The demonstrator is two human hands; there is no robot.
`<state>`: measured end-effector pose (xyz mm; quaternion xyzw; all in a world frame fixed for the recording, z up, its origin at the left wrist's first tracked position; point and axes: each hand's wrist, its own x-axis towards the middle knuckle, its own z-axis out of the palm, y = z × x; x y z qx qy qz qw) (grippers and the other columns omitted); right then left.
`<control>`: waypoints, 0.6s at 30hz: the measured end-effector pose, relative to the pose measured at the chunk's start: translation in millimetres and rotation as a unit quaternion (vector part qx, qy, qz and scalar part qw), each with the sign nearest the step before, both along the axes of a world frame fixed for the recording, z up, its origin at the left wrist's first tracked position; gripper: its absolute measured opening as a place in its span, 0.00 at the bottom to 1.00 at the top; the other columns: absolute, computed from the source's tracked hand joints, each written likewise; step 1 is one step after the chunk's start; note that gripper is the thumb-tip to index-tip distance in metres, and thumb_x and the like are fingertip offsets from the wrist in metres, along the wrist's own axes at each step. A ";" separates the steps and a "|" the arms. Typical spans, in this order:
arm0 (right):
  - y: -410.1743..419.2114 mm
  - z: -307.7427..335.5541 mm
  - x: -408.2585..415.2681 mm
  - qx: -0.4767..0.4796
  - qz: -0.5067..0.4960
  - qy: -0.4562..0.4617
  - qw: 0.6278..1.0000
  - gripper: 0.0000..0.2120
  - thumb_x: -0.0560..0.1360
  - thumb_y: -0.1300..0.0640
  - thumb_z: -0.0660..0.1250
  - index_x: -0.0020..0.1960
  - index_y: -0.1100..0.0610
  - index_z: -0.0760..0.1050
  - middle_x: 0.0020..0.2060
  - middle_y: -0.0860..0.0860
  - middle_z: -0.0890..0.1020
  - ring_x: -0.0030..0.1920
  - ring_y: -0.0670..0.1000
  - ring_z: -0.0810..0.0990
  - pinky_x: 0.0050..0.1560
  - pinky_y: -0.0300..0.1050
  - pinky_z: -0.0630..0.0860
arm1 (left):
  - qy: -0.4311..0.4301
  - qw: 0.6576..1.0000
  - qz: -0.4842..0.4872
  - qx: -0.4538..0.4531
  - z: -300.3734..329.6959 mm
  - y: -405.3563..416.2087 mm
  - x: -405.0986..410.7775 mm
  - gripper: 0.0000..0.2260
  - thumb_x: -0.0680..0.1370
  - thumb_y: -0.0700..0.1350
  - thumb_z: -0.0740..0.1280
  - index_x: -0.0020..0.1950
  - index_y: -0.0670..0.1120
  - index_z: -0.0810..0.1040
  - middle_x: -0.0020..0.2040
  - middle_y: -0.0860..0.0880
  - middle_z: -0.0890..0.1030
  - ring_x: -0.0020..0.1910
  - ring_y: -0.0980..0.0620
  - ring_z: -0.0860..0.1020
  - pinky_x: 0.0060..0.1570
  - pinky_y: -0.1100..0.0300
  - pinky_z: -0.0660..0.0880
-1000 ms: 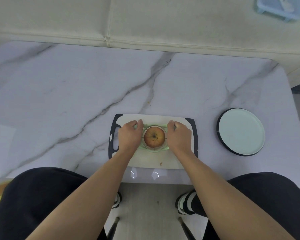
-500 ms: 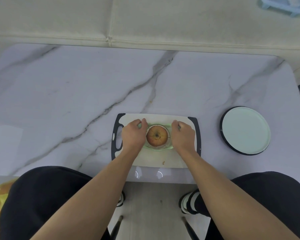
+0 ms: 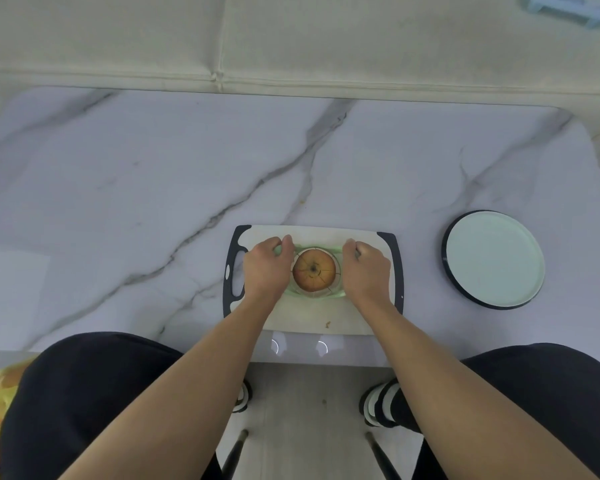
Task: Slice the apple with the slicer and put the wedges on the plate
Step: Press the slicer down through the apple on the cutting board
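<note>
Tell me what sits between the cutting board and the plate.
Nothing: in the head view, only bare marble tabletop lies between the cutting board and the empty plate to its right.

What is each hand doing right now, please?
Left hand: closed on the slicer, left handle.
Right hand: closed on the slicer's right handle, over the apple.
</note>
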<state>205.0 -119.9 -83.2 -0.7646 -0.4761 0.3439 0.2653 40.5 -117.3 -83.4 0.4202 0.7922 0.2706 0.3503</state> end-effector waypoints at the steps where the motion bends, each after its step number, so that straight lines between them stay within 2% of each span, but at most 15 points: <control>1: -0.1 0.9 -0.9 0.001 0.000 -0.001 1.000 0.25 0.83 0.52 0.58 0.29 0.52 0.54 0.21 0.45 0.61 0.24 0.47 0.59 0.28 0.46 0.58 | 0.002 1.000 0.003 0.000 0.6 0.2 -0.1 0.23 0.80 0.53 0.64 0.28 0.48 0.60 0.19 0.56 0.66 0.21 0.56 0.65 0.20 0.67 0.62; 5: -0.5 2.7 -1.9 0.005 0.009 -0.006 1.000 0.25 0.83 0.52 0.57 0.29 0.53 0.55 0.22 0.45 0.62 0.25 0.46 0.59 0.28 0.46 0.59 | -0.002 1.000 0.013 0.006 -1.0 0.7 -1.1 0.25 0.80 0.52 0.64 0.25 0.50 0.61 0.19 0.58 0.67 0.20 0.58 0.67 0.21 0.69 0.63; 9: -0.4 4.0 -3.8 0.010 0.010 -0.011 1.000 0.25 0.83 0.52 0.57 0.30 0.53 0.55 0.22 0.46 0.63 0.26 0.48 0.60 0.29 0.47 0.60 | -0.025 1.000 0.006 0.005 -5.0 1.6 -2.5 0.22 0.79 0.53 0.63 0.25 0.55 0.68 0.20 0.57 0.67 0.21 0.56 0.66 0.20 0.67 0.62; 16: 0.9 4.0 -4.6 0.014 0.015 -0.028 0.999 0.25 0.83 0.52 0.57 0.29 0.52 0.56 0.21 0.46 0.63 0.24 0.47 0.61 0.28 0.45 0.59 | -0.054 0.999 -0.001 -0.005 -12.2 3.7 -6.0 0.22 0.79 0.53 0.63 0.25 0.53 0.65 0.20 0.55 0.63 0.22 0.54 0.61 0.21 0.64 0.58; 18: 1.6 2.8 -2.6 0.014 0.013 -0.024 1.000 0.25 0.83 0.52 0.58 0.29 0.52 0.55 0.22 0.46 0.63 0.25 0.47 0.61 0.28 0.46 0.60 | -0.049 0.999 0.002 -0.008 -11.6 3.3 -4.1 0.23 0.79 0.54 0.63 0.26 0.50 0.62 0.21 0.54 0.62 0.23 0.53 0.60 0.24 0.62 0.56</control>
